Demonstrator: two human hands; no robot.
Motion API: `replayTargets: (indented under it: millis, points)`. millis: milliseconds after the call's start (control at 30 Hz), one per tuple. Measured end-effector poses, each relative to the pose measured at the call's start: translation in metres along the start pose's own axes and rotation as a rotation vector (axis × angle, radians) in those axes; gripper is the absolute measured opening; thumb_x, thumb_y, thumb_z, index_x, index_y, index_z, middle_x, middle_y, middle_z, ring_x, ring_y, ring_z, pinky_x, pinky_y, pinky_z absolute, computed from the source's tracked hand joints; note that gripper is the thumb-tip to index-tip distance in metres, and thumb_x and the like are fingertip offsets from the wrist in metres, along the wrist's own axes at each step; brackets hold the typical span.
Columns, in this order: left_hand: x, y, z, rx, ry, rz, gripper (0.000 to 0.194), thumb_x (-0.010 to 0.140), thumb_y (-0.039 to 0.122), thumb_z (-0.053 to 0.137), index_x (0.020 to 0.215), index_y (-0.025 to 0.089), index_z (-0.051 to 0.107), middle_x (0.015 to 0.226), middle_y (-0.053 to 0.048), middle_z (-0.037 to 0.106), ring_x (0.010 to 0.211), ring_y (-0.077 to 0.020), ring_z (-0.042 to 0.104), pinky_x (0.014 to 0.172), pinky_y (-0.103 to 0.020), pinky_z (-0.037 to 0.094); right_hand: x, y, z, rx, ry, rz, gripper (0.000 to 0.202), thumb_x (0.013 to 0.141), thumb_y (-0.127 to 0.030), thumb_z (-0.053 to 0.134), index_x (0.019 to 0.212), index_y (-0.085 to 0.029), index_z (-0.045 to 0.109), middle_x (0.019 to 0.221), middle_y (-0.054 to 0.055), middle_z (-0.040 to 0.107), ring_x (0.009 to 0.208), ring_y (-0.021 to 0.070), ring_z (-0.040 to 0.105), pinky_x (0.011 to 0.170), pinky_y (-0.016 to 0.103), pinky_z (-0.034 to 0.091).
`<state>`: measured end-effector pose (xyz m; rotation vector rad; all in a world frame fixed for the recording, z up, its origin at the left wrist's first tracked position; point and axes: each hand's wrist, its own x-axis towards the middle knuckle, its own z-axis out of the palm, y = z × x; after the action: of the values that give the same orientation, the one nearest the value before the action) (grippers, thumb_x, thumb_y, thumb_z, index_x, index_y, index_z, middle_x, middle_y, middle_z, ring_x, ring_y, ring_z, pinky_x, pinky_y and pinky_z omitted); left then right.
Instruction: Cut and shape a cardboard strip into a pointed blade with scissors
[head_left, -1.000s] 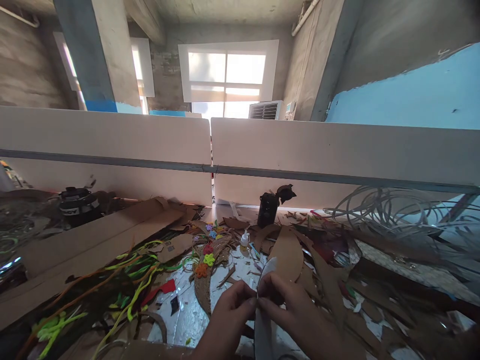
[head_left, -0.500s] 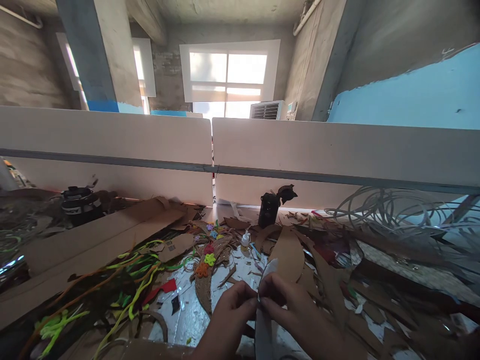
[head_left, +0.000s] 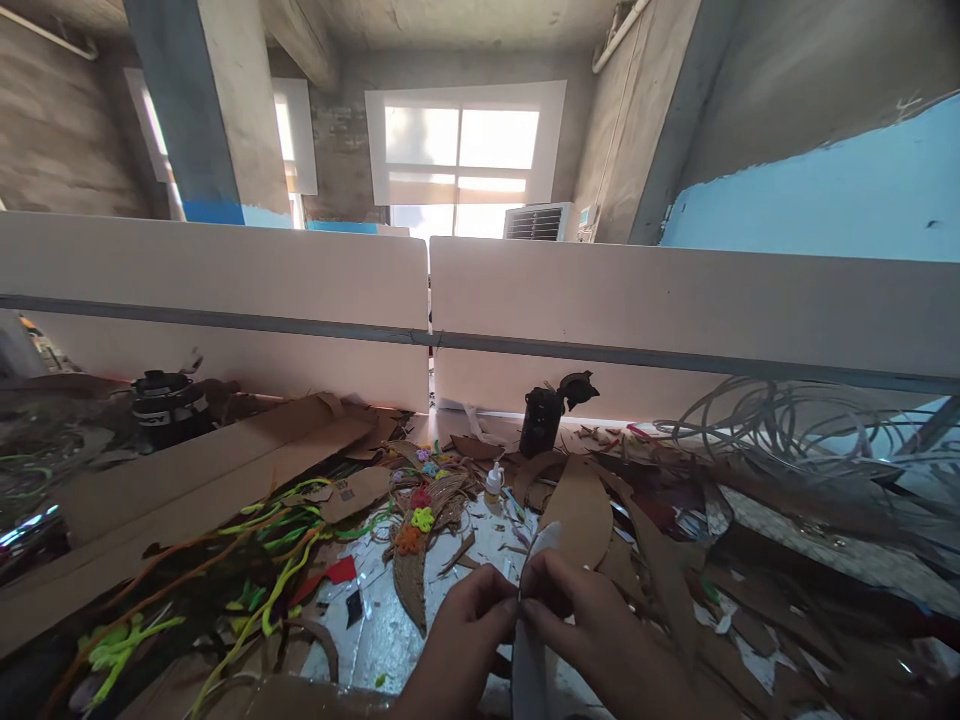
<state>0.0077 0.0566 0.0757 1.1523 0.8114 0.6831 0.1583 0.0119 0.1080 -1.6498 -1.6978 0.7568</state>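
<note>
A long pale-grey strip (head_left: 529,665), paper or card by its look, stands on edge and runs away from me between my hands. My left hand (head_left: 466,635) pinches its left edge with thumb and forefinger. Thumb and forefinger of my right hand (head_left: 589,635) are closed on the same strip, the fingertips of both hands almost touching. Past the fingers, the strip's tip leans over a brown leaf-shaped cardboard piece (head_left: 581,510). To the left lies a curved cardboard piece (head_left: 409,590) with colourful pipe-cleaner flowers (head_left: 420,520) at its upper part. A small white glue bottle (head_left: 494,480) stands beyond my hands.
Green and orange pipe cleaners (head_left: 277,560) spread at left beside long cardboard sheets (head_left: 225,460). A dark open-lidded container (head_left: 541,420) stands at the back. Cardboard scraps (head_left: 787,590) and coiled clear tubing (head_left: 772,415) cover the right. A white panel (head_left: 675,300) borders the far side.
The whole view has shifted slightly, so everything sits a little further right. Both hands keep their pinch on the strip, with hardly any movement.
</note>
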Motion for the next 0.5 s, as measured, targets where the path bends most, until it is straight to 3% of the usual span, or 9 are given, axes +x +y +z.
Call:
replayTargets:
  millis: [267, 500]
  points:
    - [0.000, 0.005, 0.001, -0.035, -0.005, -0.019, 0.019, 0.069, 0.036, 0.063, 0.075, 0.020, 0.053, 0.068, 0.003, 0.054, 0.063, -0.0142, 0.053, 0.051, -0.022, 0.039, 0.001, 0.000, -0.002, 0.029, 0.012, -0.021, 0.006, 0.084, -0.022, 0.053, 0.078, -0.021, 0.054, 0.074, -0.001, 0.061, 0.071, 0.0173, 0.055, 0.063, 0.027, 0.039]
    - [0.015, -0.015, -0.001, -0.286, -0.111, -0.157, 0.035, 0.071, 0.044, 0.070, 0.091, 0.025, 0.049, 0.066, 0.006, 0.058, 0.057, -0.0131, 0.057, 0.054, -0.020, 0.036, 0.003, 0.004, -0.005, 0.042, 0.051, -0.044, 0.008, 0.085, -0.022, 0.053, 0.078, -0.020, 0.056, 0.075, 0.000, 0.061, 0.071, 0.0168, 0.055, 0.063, 0.026, 0.039]
